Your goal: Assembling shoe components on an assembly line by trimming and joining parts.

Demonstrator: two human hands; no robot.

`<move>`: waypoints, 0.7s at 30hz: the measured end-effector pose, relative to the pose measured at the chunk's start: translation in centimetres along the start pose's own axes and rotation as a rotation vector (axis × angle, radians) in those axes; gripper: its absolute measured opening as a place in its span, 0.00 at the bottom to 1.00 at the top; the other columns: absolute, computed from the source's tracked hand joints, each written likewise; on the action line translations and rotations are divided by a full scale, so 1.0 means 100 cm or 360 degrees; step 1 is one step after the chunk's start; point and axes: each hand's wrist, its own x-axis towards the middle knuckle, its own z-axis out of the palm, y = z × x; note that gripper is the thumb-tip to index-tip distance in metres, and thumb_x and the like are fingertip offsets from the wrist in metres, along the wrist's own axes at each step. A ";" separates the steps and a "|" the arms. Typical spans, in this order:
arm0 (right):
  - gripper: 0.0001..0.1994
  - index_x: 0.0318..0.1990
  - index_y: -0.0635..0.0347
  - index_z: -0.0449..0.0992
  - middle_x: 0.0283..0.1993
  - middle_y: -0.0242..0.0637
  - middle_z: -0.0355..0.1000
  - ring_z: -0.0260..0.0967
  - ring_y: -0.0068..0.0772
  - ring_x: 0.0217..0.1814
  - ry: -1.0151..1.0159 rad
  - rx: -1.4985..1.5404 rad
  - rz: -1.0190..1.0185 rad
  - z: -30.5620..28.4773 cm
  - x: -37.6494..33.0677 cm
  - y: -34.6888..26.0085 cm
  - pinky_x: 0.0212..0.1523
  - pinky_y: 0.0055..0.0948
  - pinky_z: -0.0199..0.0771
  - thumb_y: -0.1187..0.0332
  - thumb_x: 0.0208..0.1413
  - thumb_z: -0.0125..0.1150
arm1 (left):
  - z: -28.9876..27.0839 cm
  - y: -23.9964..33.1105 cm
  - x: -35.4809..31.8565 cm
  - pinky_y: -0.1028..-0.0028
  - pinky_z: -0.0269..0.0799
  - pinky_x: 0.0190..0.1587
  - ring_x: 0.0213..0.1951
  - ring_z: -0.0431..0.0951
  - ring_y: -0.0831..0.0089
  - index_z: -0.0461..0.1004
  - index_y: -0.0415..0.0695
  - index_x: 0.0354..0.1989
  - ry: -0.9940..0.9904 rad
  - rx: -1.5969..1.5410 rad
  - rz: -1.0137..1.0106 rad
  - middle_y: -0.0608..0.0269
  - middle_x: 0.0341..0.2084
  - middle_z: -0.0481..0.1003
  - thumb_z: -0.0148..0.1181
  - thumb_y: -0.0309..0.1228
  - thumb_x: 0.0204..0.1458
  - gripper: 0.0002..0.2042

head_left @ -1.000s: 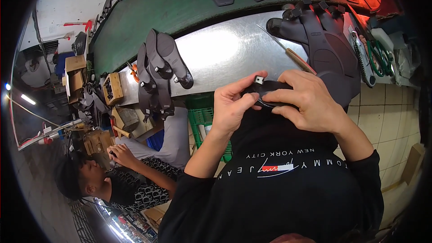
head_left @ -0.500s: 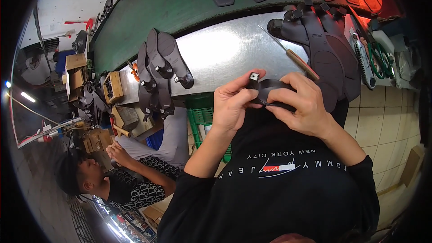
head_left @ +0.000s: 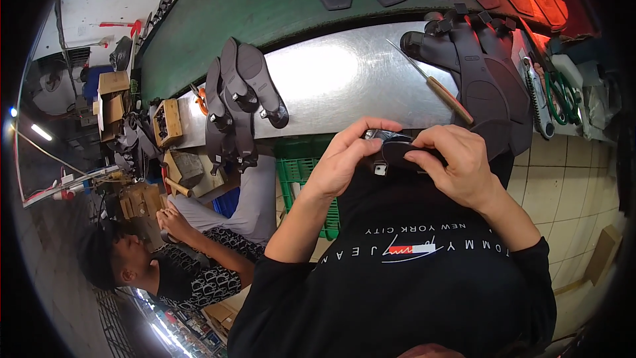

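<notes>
Small dark strap piece (head_left: pixel 401 154), metal buckle, pinched between both hands

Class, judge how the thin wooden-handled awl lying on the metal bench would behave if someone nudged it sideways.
The wooden-handled awl looks slim and round, so it would probably roll. It seems light, likely sliding easily on the smooth metal bench. Its thin spike probably stays stiff.

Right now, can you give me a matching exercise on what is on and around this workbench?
Things:
1. dark strap piece
2. wooden-handled awl
3. green crate
4. stack of dark soles

Places:
A. under the steel bench edge
B. between both hands
C. far right of the steel bench
D. lying alone on bare steel

Pairs: 1-B, 2-D, 3-A, 4-C
</notes>
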 end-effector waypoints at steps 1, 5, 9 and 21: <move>0.09 0.28 0.60 0.71 0.21 0.37 0.68 0.68 0.38 0.22 -0.0030 -0.0020 0.0003 -0.001 0.000 -0.001 0.24 0.32 0.66 0.73 0.42 0.67 | -0.002 0.001 -0.001 0.84 0.70 0.30 0.33 0.73 0.83 0.69 0.37 0.51 -0.0015 0.0088 -0.0027 0.65 0.38 0.74 0.46 0.25 0.54 0.16; 0.09 0.27 0.59 0.70 0.19 0.36 0.68 0.67 0.38 0.21 -0.0058 -0.0049 -0.0012 0.000 -0.002 0.001 0.23 0.32 0.65 0.73 0.42 0.67 | 0.002 0.004 -0.002 0.84 0.66 0.24 0.26 0.70 0.86 0.72 0.38 0.48 -0.0011 0.0189 -0.0041 0.67 0.30 0.74 0.50 0.23 0.52 0.15; 0.09 0.28 0.60 0.71 0.20 0.36 0.68 0.68 0.38 0.22 -0.0063 -0.0055 0.0007 0.005 -0.004 0.001 0.24 0.32 0.66 0.73 0.42 0.67 | -0.002 -0.009 0.002 0.85 0.64 0.22 0.24 0.69 0.86 0.75 0.37 0.44 0.0101 0.0270 0.0031 0.69 0.25 0.74 0.51 0.22 0.51 0.12; 0.07 0.29 0.64 0.76 0.23 0.39 0.73 0.70 0.30 0.22 -0.0196 0.0373 0.0511 0.007 -0.004 0.004 0.25 0.25 0.67 0.72 0.45 0.67 | 0.004 -0.012 0.004 0.83 0.67 0.33 0.29 0.71 0.85 0.77 0.37 0.32 0.0252 0.0310 -0.0048 0.67 0.25 0.76 0.60 0.25 0.50 0.04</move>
